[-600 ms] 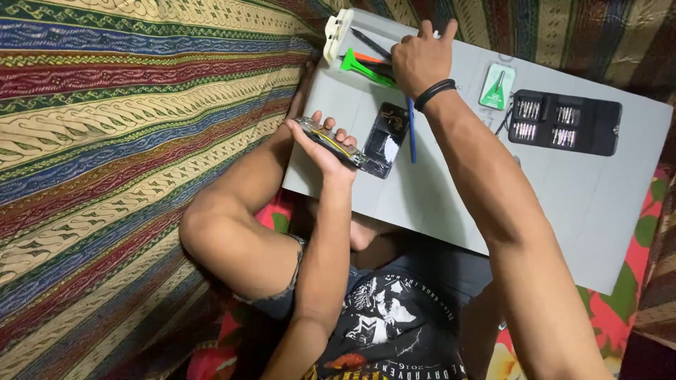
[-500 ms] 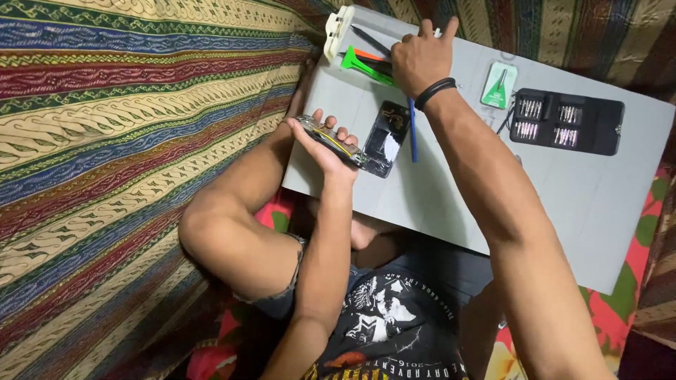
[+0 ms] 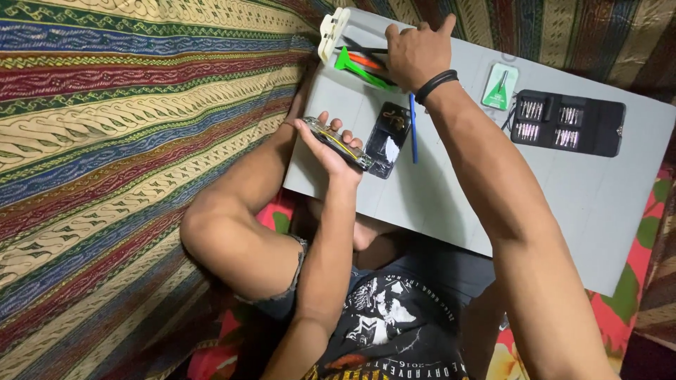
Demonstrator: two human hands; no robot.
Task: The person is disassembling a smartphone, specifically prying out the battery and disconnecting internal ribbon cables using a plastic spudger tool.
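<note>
Grey board (image 3: 563, 197) lies across the person's lap and carries the whole job. The left hand (image 3: 327, 141) is closed around the edge of an opened phone body (image 3: 345, 146), tilted up off the board at its near left side, fingers wrapped over the top rim. Just beside it a black back panel (image 3: 387, 134) lies flat, with a thin blue pry stick (image 3: 412, 127) along its right edge. The right hand (image 3: 415, 53) is at the far end of the board, fingers curled down among loose tools: a green plastic pick (image 3: 348, 62), an orange one (image 3: 366, 60) and a dark slim tool (image 3: 359, 49). Whether it has actually pinched one I cannot tell; the knuckles hide the fingertips. A white holder (image 3: 332, 29) stands at the board's far left corner. Well to the right sit a black case of screwdriver bits (image 3: 567, 123) and a small green packet (image 3: 500, 86). To do this well, I judge the phone should stay steady in the left hand, gripped by the frame only, while the right picks one tool cleanly without knocking the others.
</note>
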